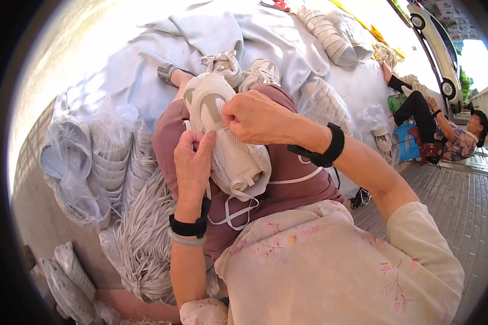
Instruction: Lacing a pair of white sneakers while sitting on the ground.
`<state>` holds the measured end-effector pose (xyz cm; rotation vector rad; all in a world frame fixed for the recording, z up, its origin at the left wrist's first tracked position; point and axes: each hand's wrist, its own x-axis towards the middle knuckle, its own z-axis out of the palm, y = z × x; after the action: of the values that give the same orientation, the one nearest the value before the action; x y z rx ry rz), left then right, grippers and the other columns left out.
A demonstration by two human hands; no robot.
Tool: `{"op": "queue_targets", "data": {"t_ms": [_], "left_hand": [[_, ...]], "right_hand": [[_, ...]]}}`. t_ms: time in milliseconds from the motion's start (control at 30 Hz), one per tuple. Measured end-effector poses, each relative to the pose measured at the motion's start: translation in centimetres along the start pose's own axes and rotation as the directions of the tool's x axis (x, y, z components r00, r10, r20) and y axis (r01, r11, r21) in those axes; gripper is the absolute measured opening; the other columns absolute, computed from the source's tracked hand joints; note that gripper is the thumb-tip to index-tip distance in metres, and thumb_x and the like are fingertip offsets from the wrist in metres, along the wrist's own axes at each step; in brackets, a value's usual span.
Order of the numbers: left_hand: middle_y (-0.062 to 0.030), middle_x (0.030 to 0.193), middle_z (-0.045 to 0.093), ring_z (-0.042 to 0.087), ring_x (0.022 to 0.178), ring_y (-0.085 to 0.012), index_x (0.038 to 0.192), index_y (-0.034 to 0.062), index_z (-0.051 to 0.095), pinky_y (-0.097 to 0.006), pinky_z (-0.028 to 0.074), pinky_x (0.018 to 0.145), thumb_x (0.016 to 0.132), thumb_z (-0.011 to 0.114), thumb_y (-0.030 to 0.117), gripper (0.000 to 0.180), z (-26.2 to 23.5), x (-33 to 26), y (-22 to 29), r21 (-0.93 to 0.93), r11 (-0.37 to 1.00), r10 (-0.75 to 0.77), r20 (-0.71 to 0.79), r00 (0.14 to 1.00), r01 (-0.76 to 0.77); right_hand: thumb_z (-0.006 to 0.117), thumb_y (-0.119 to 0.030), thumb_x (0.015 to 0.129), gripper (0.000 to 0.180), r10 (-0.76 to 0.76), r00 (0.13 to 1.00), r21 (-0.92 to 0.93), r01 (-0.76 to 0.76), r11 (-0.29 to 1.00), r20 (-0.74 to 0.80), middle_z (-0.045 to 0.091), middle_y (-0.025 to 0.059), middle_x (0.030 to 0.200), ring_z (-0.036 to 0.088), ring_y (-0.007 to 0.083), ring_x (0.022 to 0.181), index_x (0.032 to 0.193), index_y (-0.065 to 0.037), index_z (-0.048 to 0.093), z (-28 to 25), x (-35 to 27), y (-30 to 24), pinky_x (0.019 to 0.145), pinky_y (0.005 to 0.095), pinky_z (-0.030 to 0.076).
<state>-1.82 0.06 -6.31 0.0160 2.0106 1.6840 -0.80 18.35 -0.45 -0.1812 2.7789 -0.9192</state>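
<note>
A pale sneaker upper (230, 157) with mesh panels lies across my lap, its toe end pointing away from me. At its left edge, my left hand (192, 157) pinches thumb against fingers on a light shoelace (218, 127). My right hand (260, 116) is closed like a fist over the upper's right side, at the lace's other end; its fingertips are partly hidden. From the near end of the upper, a thin white lace (234, 214) loops down over my brown-red trousers.
A thick bundle of pale laces (146, 244) lies left of my leg. Bagged stacks of uppers (111, 157) stand beyond it. More bagged uppers (325, 105) are on the right. A pale sheet (190, 40) spreads ahead. Another person (455, 135) sits far right, near a parked car (439, 49).
</note>
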Motion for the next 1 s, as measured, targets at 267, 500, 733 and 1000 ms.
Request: {"op": "queue_targets", "data": {"t_ms": [267, 500, 733, 1000], "left_hand": [[0.0039, 0.066, 0.05, 0.04, 0.06, -0.005, 0.077, 0.0023, 0.055, -0.023, 0.036, 0.052, 0.09, 0.067, 0.023, 0.028, 0.2, 0.0, -0.2, -0.025, 1.0, -0.002, -0.012, 1.0, 0.002], [0.0046, 0.066, 0.049, 0.039, 0.06, -0.0046, 0.078, 0.0028, 0.055, -0.021, 0.035, 0.052, 0.09, 0.067, 0.022, 0.026, 0.2, 0.0, -0.2, -0.056, 0.998, 0.001, -0.002, 1.0, -0.001], [0.0051, 0.066, 0.049, 0.039, 0.059, -0.0041, 0.078, 0.0034, 0.055, -0.021, 0.035, 0.05, 0.09, 0.067, 0.022, 0.025, 0.0, 0.1, -0.5, -0.056, 0.998, -0.003, -0.005, 1.0, 0.003], [0.0045, 0.064, 0.049, 0.039, 0.056, -0.0038, 0.077, 0.0036, 0.055, -0.021, 0.034, 0.048, 0.09, 0.067, 0.021, 0.025, 0.1, -0.3, 0.8, -0.05, 0.996, -0.078, 0.012, 0.997, 0.079]], "right_hand": [[0.052, -0.004, 0.069, 0.011, 0.018, 0.999, -0.028, -0.016, 0.999, 0.051, 0.055, 0.0241, 0.062, 0.059, 0.0402, 0.063, 0.063, 0.003, 0.058, -0.3, 0.5, -0.1, 0.061, 0.0441, 0.047], [0.052, -0.003, 0.069, 0.011, 0.041, 0.992, -0.079, -0.032, 0.996, 0.122, 0.056, 0.025, 0.064, 0.06, 0.0421, 0.066, 0.063, 0.003, 0.059, -0.6, 0.8, -0.8, 0.063, 0.0461, 0.047], [0.051, -0.004, 0.071, 0.012, -0.015, 0.993, -0.041, 0.02, 0.999, 0.116, 0.056, 0.0222, 0.062, 0.06, 0.0352, 0.061, 0.066, 0.003, 0.059, -0.5, 0.9, 0.2, 0.059, 0.042, 0.046], [0.054, -0.008, 0.074, 0.013, 0.067, 0.998, 0.282, -0.067, 0.957, 0.01, 0.052, 0.0162, 0.059, 0.052, 0.0237, 0.053, 0.071, 0.003, 0.059, 0.2, -0.3, 1.3, 0.056, 0.0363, 0.043]]}}
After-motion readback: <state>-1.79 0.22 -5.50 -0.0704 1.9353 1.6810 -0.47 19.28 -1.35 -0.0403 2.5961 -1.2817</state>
